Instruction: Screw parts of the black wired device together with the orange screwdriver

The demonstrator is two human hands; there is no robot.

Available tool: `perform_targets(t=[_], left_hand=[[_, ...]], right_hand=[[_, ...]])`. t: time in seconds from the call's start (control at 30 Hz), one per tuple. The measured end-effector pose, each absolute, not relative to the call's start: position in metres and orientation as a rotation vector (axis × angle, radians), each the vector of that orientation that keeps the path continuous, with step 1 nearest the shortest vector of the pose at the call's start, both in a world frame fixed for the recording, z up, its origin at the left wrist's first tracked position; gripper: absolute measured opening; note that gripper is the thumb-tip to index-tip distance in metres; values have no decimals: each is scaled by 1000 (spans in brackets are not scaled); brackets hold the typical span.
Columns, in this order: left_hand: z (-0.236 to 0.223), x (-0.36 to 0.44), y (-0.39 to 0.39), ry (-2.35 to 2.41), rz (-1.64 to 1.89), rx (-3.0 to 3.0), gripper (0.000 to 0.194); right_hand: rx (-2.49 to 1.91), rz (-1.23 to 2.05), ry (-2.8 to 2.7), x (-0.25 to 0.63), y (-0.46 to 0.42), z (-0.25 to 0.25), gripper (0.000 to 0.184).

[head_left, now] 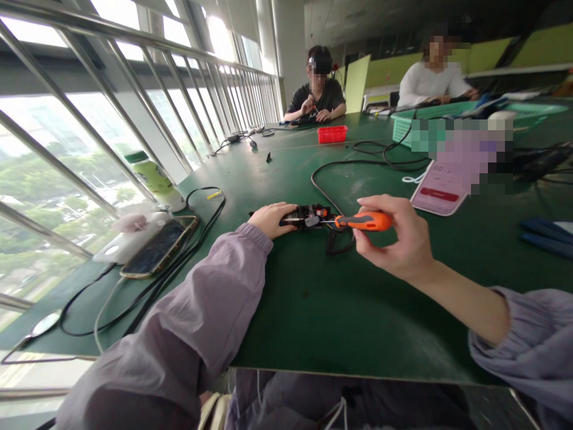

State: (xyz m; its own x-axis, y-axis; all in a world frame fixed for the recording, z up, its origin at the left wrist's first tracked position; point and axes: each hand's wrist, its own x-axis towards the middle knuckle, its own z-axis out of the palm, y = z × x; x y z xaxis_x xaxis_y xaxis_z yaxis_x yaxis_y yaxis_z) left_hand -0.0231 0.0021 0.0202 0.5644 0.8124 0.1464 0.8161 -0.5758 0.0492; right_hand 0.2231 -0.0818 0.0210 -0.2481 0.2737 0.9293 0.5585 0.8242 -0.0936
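Note:
My left hand (274,220) is closed around the left part of a black device (308,215), which lies on the green table (313,310). Its right end shows wires, a grey piece and a red-orange part. My right hand (400,239) pinches a screwdriver (369,221) with an orange and grey handle between thumb and fingers. The screwdriver lies nearly level, its thin shaft pointing left over the device's exposed inside. Whether the tip touches a screw is too small to tell. A black cable (317,173) runs from beyond the device toward the right.
To the left are a phone (159,248), cables and a green-capped bottle (154,179). Ahead stands a red box (332,134); a green basket (403,132) and a pink-screened phone (441,185) are at right. Two people sit across the table. A metal railing (179,65) borders the left.

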Motion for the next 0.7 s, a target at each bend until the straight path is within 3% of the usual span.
perform_targets(t=[0.2, 0.4, 0.6, 0.7], left_hand=[[19, -24, 3, -1416, -238, -2766, 49], [19, -24, 4, -1424, -246, -2763, 48], [19, -25, 5, -1405, -236, -2779, 50], [20, -25, 5, -1408, -226, -2793, 51]], right_hand=[[-695, -258, -1922, 224, -83, 22, 25], [-637, -328, -1841, 225, -82, 22, 42], [-692, -236, -1917, 224, -83, 21, 29], [-642, -258, -1871, 224, -82, 21, 37]])
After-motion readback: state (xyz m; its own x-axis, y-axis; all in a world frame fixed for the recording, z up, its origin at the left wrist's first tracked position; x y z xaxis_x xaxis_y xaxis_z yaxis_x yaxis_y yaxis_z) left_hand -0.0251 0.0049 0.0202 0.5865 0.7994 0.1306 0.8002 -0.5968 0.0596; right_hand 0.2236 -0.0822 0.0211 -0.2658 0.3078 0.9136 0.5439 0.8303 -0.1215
